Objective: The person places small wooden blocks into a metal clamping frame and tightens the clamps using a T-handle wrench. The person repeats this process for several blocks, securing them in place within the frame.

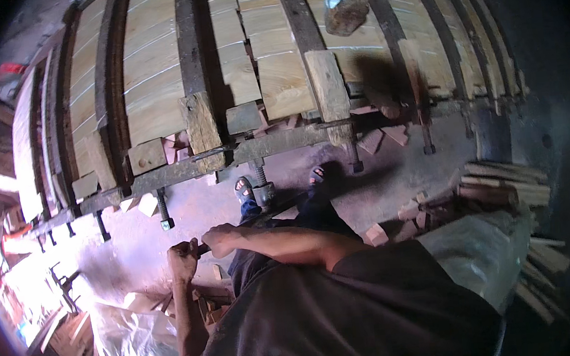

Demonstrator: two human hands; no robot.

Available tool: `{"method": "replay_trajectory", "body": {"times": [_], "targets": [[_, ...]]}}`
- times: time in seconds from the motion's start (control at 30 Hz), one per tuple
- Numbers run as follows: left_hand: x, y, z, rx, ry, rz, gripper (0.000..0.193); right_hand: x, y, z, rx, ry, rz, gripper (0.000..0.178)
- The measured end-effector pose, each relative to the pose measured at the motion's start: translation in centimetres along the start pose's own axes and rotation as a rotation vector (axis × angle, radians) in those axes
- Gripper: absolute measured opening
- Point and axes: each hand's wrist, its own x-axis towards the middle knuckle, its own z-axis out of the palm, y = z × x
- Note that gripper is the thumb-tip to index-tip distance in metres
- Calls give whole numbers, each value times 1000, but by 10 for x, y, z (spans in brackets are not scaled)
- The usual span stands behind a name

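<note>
- While the left hand and right hand are gripping it, a dark bar is slanting between the person and a metal rail, toward a metal socket below a threaded bolt.
- Left hand: fingers are curling around the bar's outer end.
- Right hand: fingers are wrapping the bar, just beside the left.
- Pale boards: are lying beneath dark crossbars.
- Brown lump: is resting on top.
- Clear plastic sheeting, wood offcuts: are lying at right.
</note>
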Motion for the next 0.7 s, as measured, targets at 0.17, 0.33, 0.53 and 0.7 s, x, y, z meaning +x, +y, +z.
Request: {"method": "replay_trajectory", "body": {"times": [0.17, 0.33, 0.53, 0.7], "targets": [[-61, 55, 12, -206, 210, 186, 25, -67, -4, -25, 107, 56, -206, 37], [-127, 185, 77, -327, 177, 542, 9, -139, 38, -41, 71, 166, -590, 29], [-128, 232, 161, -39, 68, 1167, 10, -204, 107, -33, 344, 224, -710, 38], [-133, 236, 163, -209, 87, 1170, 12, -230, 159, -13, 704, 436, -319, 37]]}}
